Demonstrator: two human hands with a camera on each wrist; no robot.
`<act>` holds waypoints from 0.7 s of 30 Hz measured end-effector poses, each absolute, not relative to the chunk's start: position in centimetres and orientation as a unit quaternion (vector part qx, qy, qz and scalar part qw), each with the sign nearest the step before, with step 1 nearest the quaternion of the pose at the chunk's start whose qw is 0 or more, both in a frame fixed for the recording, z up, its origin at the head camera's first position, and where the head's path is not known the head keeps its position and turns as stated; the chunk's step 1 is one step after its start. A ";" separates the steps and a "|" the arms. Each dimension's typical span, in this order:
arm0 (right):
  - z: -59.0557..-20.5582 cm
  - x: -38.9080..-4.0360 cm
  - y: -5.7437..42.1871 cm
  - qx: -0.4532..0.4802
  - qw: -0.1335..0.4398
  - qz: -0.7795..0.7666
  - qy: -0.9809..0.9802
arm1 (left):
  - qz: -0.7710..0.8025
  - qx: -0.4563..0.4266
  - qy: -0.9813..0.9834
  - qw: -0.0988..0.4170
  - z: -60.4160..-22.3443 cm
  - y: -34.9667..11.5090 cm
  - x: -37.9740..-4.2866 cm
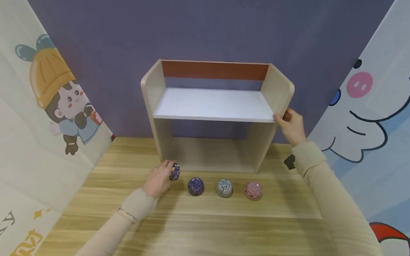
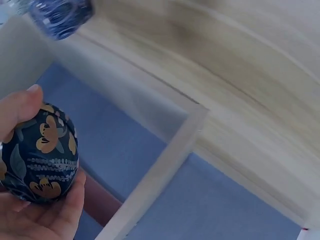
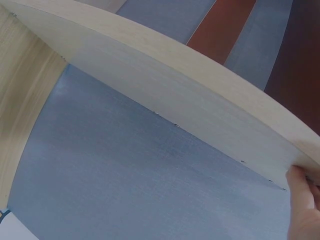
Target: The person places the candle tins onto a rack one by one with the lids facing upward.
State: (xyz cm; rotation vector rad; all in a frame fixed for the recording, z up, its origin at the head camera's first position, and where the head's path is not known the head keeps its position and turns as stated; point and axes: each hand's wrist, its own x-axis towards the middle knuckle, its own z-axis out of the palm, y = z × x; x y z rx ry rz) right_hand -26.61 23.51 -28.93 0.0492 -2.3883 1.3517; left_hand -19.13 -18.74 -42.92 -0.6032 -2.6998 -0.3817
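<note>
My left hand [image 1: 158,179] holds a small round tin [image 1: 174,172] at the front left corner of a two-level wooden shelf [image 1: 213,104]. In the left wrist view this tin [image 2: 42,157] is dark blue with orange flowers, between thumb and fingers. My right hand [image 1: 292,128] grips the front edge of the shelf's right side panel, near the white board's height. The right wrist view shows that panel [image 3: 190,75] and part of the hand [image 3: 302,205]. In a row before the shelf stand a purple tin [image 1: 195,186], a grey-white tin [image 1: 225,188] and a pink tin [image 1: 253,191].
The shelf stands on a wood-grain table [image 1: 205,231], near a blue-grey backdrop [image 1: 211,28]. A reddish-brown strip [image 1: 214,70] spans the shelf's upper back. Printed cartoon panels flank both sides. A small black shape [image 1: 289,161] shows beside the right sleeve.
</note>
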 end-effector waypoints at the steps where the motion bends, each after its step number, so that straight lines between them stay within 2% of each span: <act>1: -29.0 -26.6 23.5 0.018 0.197 0.483 -0.853 | -0.155 -0.201 -0.952 0.170 -42.7 -18.6 -19.1; 10: -29.1 -26.6 23.8 0.021 0.197 0.486 -0.851 | -0.292 -0.126 -0.939 0.129 -40.4 -17.3 -19.2; 21: -29.0 -26.5 23.9 0.029 0.192 0.475 -0.858 | -0.367 -0.105 -0.918 0.107 -39.1 -16.3 -19.3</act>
